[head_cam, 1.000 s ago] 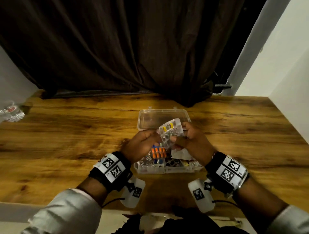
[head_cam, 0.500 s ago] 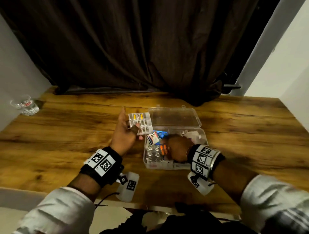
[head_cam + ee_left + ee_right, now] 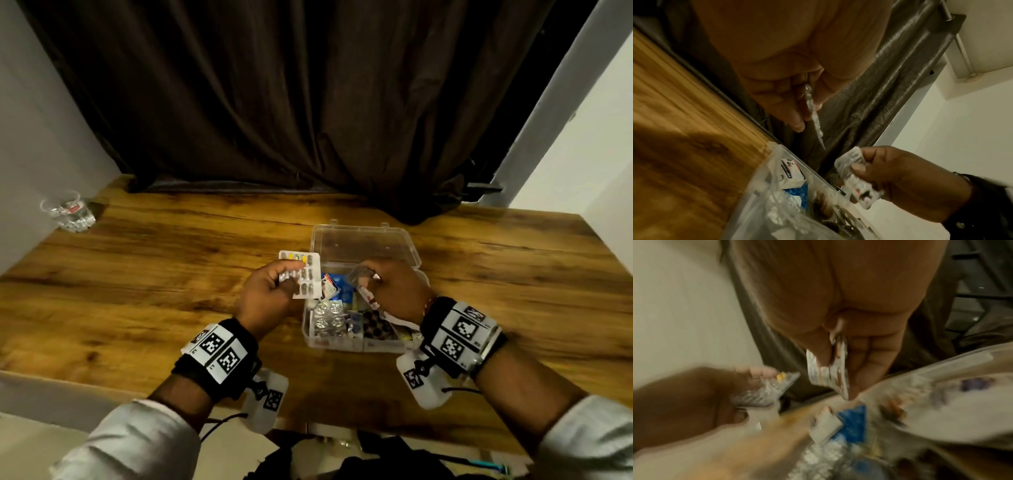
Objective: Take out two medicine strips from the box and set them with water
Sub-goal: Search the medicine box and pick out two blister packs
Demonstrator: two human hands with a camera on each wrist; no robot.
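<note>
A clear plastic box lies on the wooden table with its lid folded back, full of medicine strips. My left hand pinches a silver strip with yellow capsules, held just left of the box; the left wrist view shows that strip edge-on between thumb and fingers. My right hand hovers over the box and pinches a second silvery strip, also seen as a strip in the blurred right wrist view and as a strip beside the box. A glass of water stands at the table's far left corner.
A dark curtain hangs behind the table. Inside the box lie a blue strip, a small white carton and foil strips. Bare wood stretches between the box and the glass. Walls close both sides.
My right hand, which was reaching down into the box, has come up holding a second strip. The left hand still holds the yellow-capsule strip beside the box. The head view has tilted up slightly.
</note>
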